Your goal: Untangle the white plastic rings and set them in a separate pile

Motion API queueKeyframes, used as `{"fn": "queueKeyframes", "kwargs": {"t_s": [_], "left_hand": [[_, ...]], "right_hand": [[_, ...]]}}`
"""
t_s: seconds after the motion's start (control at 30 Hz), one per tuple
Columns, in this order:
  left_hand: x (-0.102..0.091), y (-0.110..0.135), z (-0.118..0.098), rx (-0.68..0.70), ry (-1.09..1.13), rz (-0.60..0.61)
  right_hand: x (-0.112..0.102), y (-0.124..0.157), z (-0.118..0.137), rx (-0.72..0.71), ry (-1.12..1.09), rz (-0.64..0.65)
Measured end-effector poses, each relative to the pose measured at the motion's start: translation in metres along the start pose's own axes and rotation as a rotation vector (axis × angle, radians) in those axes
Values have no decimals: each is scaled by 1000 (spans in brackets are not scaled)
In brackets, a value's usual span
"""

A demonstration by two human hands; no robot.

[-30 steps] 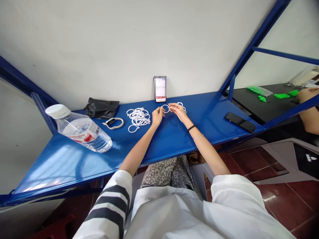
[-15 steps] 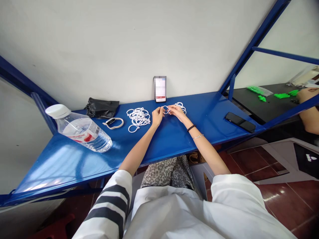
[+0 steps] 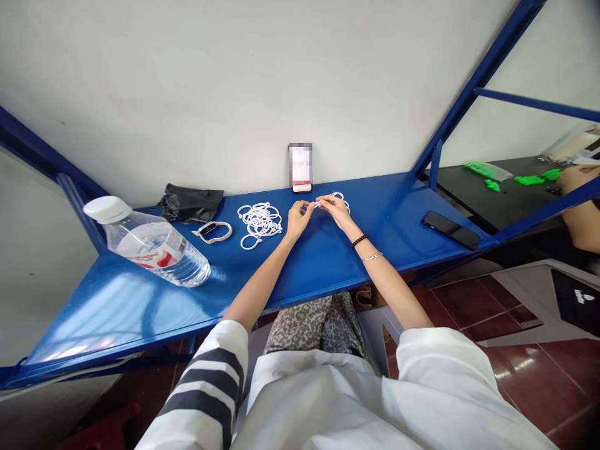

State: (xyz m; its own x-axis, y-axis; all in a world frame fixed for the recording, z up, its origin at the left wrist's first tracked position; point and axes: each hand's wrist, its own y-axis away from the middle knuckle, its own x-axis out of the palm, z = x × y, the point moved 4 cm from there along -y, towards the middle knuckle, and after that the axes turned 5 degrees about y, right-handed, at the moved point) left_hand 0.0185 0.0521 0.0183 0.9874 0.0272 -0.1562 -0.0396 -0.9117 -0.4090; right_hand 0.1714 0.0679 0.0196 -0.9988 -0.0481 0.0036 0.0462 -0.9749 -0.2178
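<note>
My left hand [image 3: 297,219] and my right hand [image 3: 335,210] meet over the blue table [image 3: 328,262], both pinching one small white plastic ring [image 3: 315,204] between their fingertips. A heap of white rings [image 3: 260,220] lies just left of my left hand. A smaller cluster of white rings [image 3: 342,199] sits right behind my right hand. My right wrist wears a dark bead bracelet and a thin bangle.
A phone [image 3: 300,167] leans upright against the wall behind my hands. A big water bottle [image 3: 149,242] lies at the left, with a smartwatch [image 3: 212,230] and a black bag [image 3: 191,202] near it. A dark phone [image 3: 450,229] lies at right. Another person's arm [image 3: 579,206] shows far right.
The ring between my fingertips looked open and round a second ago; now the fingers have closed in on it and only a sliver shows. My arms have hardly shifted.
</note>
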Motion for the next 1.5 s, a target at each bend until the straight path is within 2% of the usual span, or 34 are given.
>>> {"fn": "queueKeyframes", "kwargs": {"t_s": [0.23,0.63,1.5], "left_hand": [[2,0,5,-38,8,3],[5,0,3,32,-66,45],[7,1,0,95,-124,79]], "right_hand": [[2,-1,0,-25,36,50],[3,3,3,-19,32,101],[3,3,3,12,-13,117]]}}
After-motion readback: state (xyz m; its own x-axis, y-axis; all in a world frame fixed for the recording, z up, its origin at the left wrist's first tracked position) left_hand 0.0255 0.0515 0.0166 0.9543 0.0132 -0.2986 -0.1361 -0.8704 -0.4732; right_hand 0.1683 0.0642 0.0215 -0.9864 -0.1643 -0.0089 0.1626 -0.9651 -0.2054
